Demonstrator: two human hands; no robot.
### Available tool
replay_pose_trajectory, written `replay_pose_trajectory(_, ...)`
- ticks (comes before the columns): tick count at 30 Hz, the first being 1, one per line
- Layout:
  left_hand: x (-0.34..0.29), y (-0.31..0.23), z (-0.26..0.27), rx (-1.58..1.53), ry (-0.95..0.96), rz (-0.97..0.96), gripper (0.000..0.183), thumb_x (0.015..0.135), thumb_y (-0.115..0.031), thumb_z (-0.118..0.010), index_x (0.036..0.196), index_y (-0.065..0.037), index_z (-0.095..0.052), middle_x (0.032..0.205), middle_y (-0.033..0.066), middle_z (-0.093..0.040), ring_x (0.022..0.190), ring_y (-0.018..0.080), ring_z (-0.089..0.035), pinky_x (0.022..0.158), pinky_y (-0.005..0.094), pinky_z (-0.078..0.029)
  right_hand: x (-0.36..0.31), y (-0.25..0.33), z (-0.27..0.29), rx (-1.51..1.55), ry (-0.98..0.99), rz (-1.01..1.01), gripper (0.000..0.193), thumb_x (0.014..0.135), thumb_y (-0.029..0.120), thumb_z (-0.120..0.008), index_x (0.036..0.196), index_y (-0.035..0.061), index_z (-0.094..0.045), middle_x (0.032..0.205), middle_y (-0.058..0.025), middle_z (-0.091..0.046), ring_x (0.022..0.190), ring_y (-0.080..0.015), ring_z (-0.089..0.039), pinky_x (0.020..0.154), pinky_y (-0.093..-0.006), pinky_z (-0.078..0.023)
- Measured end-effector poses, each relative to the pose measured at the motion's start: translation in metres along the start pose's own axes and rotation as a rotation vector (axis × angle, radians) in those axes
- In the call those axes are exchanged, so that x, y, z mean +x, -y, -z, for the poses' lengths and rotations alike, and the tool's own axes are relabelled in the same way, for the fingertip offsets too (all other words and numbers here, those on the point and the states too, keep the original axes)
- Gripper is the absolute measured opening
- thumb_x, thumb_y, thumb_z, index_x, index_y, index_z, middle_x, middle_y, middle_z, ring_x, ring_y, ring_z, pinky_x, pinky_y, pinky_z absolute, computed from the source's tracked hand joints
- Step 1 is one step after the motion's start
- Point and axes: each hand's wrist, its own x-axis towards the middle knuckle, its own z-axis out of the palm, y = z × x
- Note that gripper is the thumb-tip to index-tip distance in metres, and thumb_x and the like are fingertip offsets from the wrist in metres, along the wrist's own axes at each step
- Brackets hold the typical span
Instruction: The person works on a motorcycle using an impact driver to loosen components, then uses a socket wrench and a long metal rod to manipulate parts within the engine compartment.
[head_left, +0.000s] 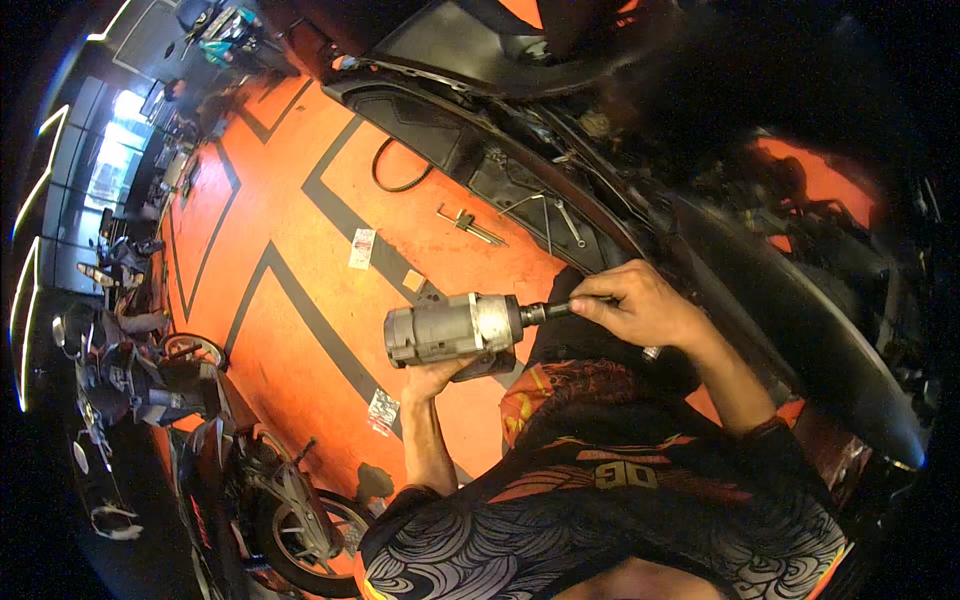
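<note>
The wrench [440, 330] was held near level at mid-frame, its shaft [545, 312] pointing right. The left hand [433, 378] appeared closed about the grip from below, probably to bear the weight, though most of its fingers were hidden. The right hand [635, 303] pinched the shaft's far end, fingers narrow, seemingly to steady it. Hex keys [472, 226] lay upper centre on the orange, dark-striped floor [320, 262], near a spanner [571, 224]. A motorcycle [265, 525] stood lower left; a bright window [118, 150] showed upper left.
</note>
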Motion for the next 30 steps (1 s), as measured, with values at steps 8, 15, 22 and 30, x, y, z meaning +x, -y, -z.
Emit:
replay_pose_trajectory(8,0.019,0.039,-0.004,-0.068,0.147,-0.108,0.087,0.061,-0.022,-0.081,0.131,-0.001,-0.033,0.115,0.0069,-0.054,0.101,0.0174,-0.054,0.089,0.0347,-0.045,-0.017,-0.002,0.001,0.179,-0.142,-0.148,0.024,0.083,0.023,-0.060,0.095,0.0013,-0.060,0.065,-0.0130,-0.059,0.058,-0.0227,-0.059,0.056,-0.0336,-0.045)
replay_pose_trajectory(15,0.029,0.073,-0.012,-0.545,0.120,-0.168,0.060,0.074,-0.005,-0.063,0.127,-0.006,-0.037,0.119,0.0130,-0.047,0.103,0.0288,-0.050,0.084,0.0428,-0.045,-0.073,-0.039,-0.005,0.396,-0.282,-0.090,0.050,0.086,0.021,-0.056,0.129,0.0035,-0.036,0.115,-0.0126,-0.049,0.098,-0.0181,-0.052,0.086,-0.0323,-0.043)
replay_pose_trajectory(22,0.051,0.069,-0.017,-0.549,0.027,-0.023,0.055,0.072,-0.015,-0.064,0.120,0.000,-0.041,0.102,0.0127,-0.052,0.088,0.0267,-0.054,0.077,0.0416,-0.047,-0.239,-0.088,0.045,0.458,0.138,-0.754,0.051,0.087,0.037,-0.053,0.122,0.0007,-0.047,0.116,-0.0175,-0.053,0.111,-0.0274,-0.050,0.093,-0.0361,-0.040)
replay_pose_trajectory(30,0.049,0.026,-0.034,-0.562,-0.100,0.055,0.045,0.069,-0.012,-0.067,0.109,0.000,-0.050,0.093,0.0123,-0.057,0.082,0.0256,-0.058,0.074,0.0394,-0.050,-0.182,-0.120,0.083,0.002,-0.747,-0.977,0.056,0.087,0.045,-0.049,0.121,0.0001,-0.049,0.114,-0.0196,-0.053,0.109,-0.0293,-0.051,0.092,-0.0370,-0.040)
